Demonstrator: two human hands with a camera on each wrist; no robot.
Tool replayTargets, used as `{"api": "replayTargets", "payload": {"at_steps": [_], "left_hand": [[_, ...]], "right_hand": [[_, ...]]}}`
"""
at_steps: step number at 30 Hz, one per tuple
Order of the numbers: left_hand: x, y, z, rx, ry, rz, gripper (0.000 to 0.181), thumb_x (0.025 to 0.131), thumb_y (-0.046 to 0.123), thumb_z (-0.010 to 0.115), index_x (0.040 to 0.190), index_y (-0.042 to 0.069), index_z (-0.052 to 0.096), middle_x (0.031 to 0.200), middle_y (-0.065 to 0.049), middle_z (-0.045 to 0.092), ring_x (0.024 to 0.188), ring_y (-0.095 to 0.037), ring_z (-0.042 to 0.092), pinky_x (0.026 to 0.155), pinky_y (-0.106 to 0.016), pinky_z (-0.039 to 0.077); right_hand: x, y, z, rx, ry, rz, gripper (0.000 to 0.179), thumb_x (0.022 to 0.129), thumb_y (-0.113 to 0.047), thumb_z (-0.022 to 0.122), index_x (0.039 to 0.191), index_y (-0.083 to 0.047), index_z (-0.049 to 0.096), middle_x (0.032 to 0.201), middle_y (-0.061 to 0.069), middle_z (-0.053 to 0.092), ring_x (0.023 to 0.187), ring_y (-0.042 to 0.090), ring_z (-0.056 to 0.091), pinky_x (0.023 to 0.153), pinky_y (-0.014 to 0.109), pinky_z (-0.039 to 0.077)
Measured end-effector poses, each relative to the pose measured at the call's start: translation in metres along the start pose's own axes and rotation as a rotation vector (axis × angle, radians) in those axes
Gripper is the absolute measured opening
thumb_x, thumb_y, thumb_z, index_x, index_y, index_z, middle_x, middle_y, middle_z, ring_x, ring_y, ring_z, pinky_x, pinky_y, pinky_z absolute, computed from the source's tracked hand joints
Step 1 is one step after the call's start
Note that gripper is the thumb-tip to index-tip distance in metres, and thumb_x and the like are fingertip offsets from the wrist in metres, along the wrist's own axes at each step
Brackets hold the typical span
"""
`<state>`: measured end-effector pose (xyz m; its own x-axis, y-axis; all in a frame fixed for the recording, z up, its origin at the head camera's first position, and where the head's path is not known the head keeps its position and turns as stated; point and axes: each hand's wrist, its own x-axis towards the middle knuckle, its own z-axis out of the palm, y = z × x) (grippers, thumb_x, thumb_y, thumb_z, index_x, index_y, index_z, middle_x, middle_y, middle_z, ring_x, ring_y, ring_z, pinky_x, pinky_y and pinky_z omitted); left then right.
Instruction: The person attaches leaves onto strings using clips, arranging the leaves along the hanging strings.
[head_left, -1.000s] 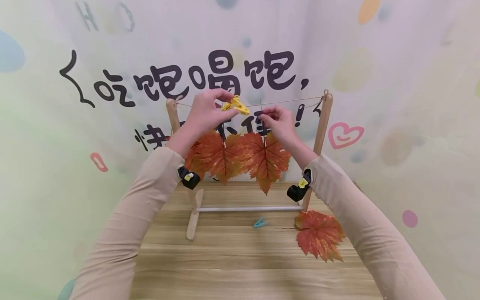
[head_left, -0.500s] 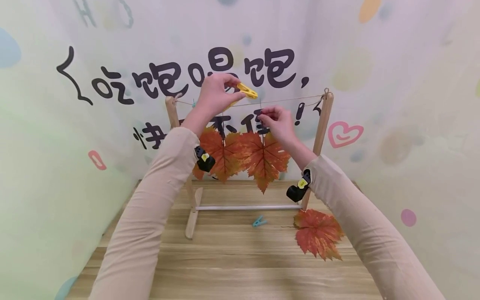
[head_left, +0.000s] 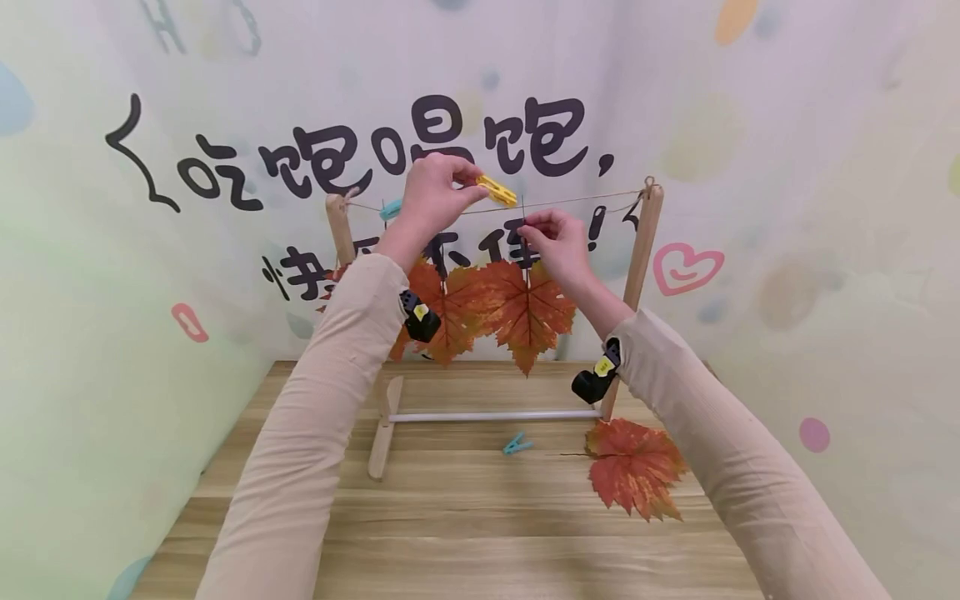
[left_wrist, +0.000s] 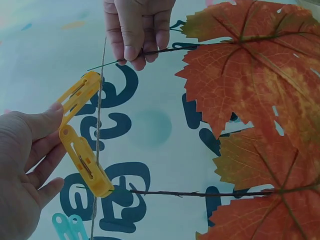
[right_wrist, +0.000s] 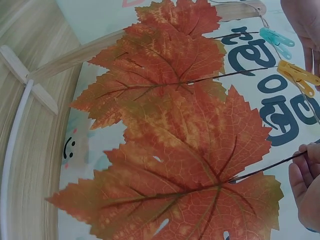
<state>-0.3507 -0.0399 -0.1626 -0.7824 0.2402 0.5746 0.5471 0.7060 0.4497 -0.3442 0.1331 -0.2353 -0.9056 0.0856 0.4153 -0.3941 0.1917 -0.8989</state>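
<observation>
My left hand [head_left: 442, 190] pinches a yellow clothespin [head_left: 497, 191] just above the string [head_left: 585, 200], close to the tip of a leaf stem. My right hand [head_left: 557, 242] pinches that stem [left_wrist: 165, 50], and its red-orange maple leaf [head_left: 528, 308] hangs below. A second yellow clothespin [left_wrist: 87, 162] clips another leaf's stem to the string; in the head view the left hand hides it. Further left, a light-blue clothespin [head_left: 390, 208] sits on the string, with a leaf [right_wrist: 177, 17] hanging there too.
The string runs between two posts of a wooden frame [head_left: 643, 250], joined low down by a white rod [head_left: 495, 415]. On the wooden table [head_left: 450, 533] lie a blue clothespin [head_left: 517, 443] and a loose maple leaf [head_left: 633, 468]. A printed cloth [head_left: 750, 167] hangs behind.
My left hand has moved up and to the right with the yellow clothespin, away from the clipped middle leaf and toward the right hand. The right hand stays nearly still on the stem.
</observation>
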Motion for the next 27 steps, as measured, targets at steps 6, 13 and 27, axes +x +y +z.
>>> {"api": "replayTargets", "payload": {"at_steps": [6, 13, 27], "left_hand": [[0.003, -0.001, 0.004, -0.023, -0.013, -0.011, 0.025, 0.084, 0.019, 0.066, 0.103, 0.003, 0.068, 0.093, -0.008, 0.068, 0.086, -0.016, 0.059, 0.071, -0.025, 0.044], [0.005, -0.001, 0.008, -0.003, -0.017, 0.004, 0.024, 0.084, 0.018, 0.065, 0.102, 0.003, 0.068, 0.094, -0.008, 0.067, 0.085, -0.017, 0.059, 0.073, -0.026, 0.045], [0.007, 0.001, 0.015, 0.005, -0.049, 0.023, 0.023, 0.086, 0.019, 0.062, 0.103, 0.004, 0.068, 0.096, -0.008, 0.067, 0.086, -0.018, 0.057, 0.076, -0.028, 0.045]], "right_hand": [[0.001, 0.0, 0.0, -0.006, 0.007, 0.007, 0.021, 0.085, -0.004, 0.061, 0.101, 0.009, 0.058, 0.086, 0.009, 0.063, 0.079, 0.019, 0.057, 0.071, 0.02, 0.049], [0.002, 0.003, 0.002, -0.014, 0.005, -0.006, 0.019, 0.084, -0.004, 0.062, 0.1, 0.008, 0.06, 0.089, 0.014, 0.063, 0.083, 0.025, 0.058, 0.07, 0.019, 0.049], [0.002, 0.009, 0.004, -0.03, 0.008, -0.014, 0.02, 0.085, -0.006, 0.062, 0.1, 0.007, 0.06, 0.092, 0.014, 0.064, 0.085, 0.028, 0.057, 0.072, 0.022, 0.048]]}}
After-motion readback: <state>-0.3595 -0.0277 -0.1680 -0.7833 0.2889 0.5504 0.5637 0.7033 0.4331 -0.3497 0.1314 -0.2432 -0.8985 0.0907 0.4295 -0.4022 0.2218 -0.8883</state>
